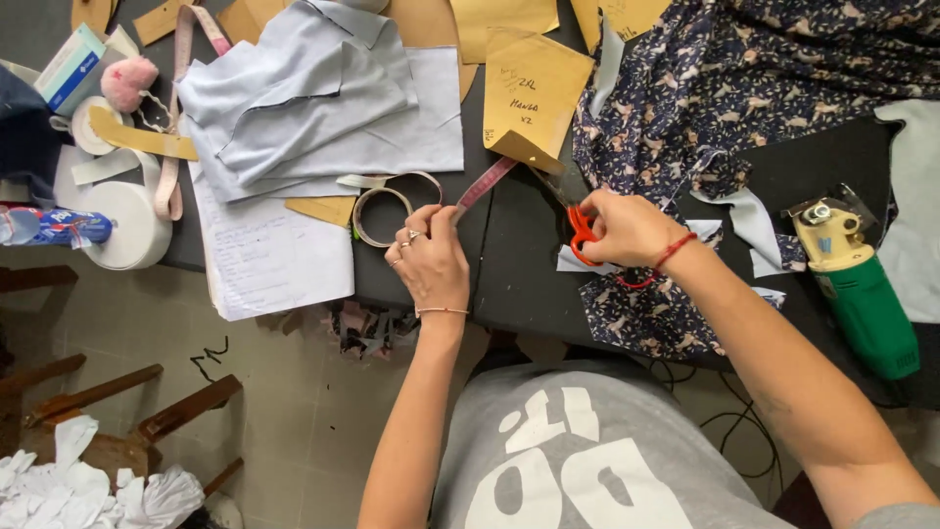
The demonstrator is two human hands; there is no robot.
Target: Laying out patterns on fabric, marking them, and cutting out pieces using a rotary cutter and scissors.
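Looking down past a grey shirt (587,460) with white print, cut off at the bottom edge. Both forearms reaching up onto a dark table (509,274), its far edge out of frame. Left hand (429,257) with fingers curled closed, pinching a pink measuring tape (485,184) (rings on two fingers, thin bracelet at the wrist); hard to tell how much tape lies under the palm. Just beside it, a loose coil of tape or strip (377,211), partly hidden by the fingers. Right hand (629,230) wrapped shut around orange-handled scissors (582,235); only the handle loops clear, blades thin and hard to make out toward the tan paper pattern (534,93). Under that hand, dark floral fabric (725,88) with white scraps. Further right, a green and yellow electric cutter (854,284), partly wrapped. Left of the tape, a written sheet (269,260), pale grey cut cloth pieces (313,98), a white tape roll (122,225). Beyond, more tan patterns cropped at the top.
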